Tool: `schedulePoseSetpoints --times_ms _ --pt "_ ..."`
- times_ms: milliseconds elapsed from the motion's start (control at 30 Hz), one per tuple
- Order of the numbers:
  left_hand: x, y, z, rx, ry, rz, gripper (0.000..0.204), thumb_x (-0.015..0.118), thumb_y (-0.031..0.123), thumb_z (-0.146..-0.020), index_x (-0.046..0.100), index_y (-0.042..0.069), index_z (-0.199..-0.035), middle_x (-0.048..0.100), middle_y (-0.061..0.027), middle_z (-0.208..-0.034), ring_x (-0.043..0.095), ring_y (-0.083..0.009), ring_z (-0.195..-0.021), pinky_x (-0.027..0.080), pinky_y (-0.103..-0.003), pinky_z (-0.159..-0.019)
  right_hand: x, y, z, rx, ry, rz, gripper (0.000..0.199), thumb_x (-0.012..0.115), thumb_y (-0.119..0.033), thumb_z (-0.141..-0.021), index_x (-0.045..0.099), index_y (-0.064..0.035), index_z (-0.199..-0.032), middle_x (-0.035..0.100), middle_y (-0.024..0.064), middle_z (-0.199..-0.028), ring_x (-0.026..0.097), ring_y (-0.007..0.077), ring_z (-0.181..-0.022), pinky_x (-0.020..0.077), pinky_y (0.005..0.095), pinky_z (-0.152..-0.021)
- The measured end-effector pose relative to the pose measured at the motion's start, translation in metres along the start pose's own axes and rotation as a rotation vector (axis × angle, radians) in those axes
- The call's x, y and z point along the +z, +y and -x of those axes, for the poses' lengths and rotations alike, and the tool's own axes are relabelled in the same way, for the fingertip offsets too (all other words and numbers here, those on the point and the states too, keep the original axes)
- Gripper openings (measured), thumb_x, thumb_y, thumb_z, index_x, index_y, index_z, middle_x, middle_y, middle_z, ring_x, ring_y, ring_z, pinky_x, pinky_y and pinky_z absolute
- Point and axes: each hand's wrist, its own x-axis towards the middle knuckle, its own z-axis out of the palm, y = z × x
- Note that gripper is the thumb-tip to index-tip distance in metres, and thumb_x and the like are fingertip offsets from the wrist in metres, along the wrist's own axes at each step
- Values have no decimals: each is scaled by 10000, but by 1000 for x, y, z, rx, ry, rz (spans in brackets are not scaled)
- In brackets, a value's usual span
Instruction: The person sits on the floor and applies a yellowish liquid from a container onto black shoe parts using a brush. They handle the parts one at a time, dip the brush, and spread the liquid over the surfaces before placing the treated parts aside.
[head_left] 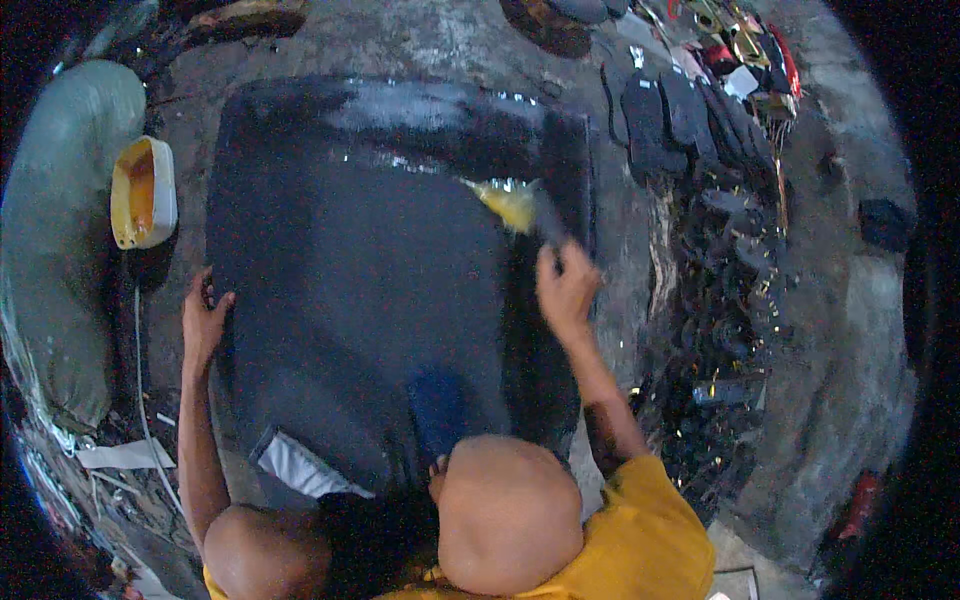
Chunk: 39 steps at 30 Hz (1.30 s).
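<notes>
Spreading yellow glue with a brush [520,208], the right hand [566,288] is closing its grip around the handle just below the bristles while the left hand [203,322] is pressing flat, fingers open, on the dark rubber sheet [370,280]; next stroke probably wants fresh glue from the yellow tub [142,192] beyond the left hand.

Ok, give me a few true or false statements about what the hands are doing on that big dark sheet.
1. The right hand holds a brush with yellow on it. True.
2. The left hand is lifted clear of the dark sheet. False: it rests at the sheet's left edge.
3. A yellow and white container sits left of the sheet. True.
4. The dark sole-shaped pieces lie at the lower left. False: they lie at the upper right.
</notes>
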Motion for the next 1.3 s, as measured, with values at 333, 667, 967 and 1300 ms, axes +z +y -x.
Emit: schedulePoseSetpoints --times_ms 333,667,967,1300 --pt "-9 0 -90 -11 813 34 1200 948 336 -696 187 -78 -1527 389 -303 -1499 426 -362 -1393 371 -436 -1141 93 -49 -116 28 6 246 336 707 -303 -815 738 -36 -1016 721 241 -903 688 452 -894 531 537 -833" --pt "-14 -39 -118 30 960 490 1127 965 230 -650 246 -95 -1455 430 -279 -1436 453 -383 -1354 353 -465 -1156 230 -340 -153 -287 -292 81 347 665 -316 -829 736 -51 -1042 709 255 -1044 678 454 -986 536 536 -886" --pt "10 -37 21 -110 818 335 969 863 215 -787 257 -49 -1495 377 -268 -1517 368 -374 -1425 301 -463 -1184 233 -353 -161 -553 -417 296 419 666 -267 -877 676 -164 -1284 728 190 -1072 691 416 -977 551 521 -850" --pt "20 -24 144 23 263 86 620 815 18 -725 602 94 -1303 504 -168 -1356 501 -400 -1220 425 -472 -1041 216 -368 -81 -892 -661 246 327 623 -142 -838 717 -186 -1149 719 137 -1003 695 365 -963 557 505 -793"
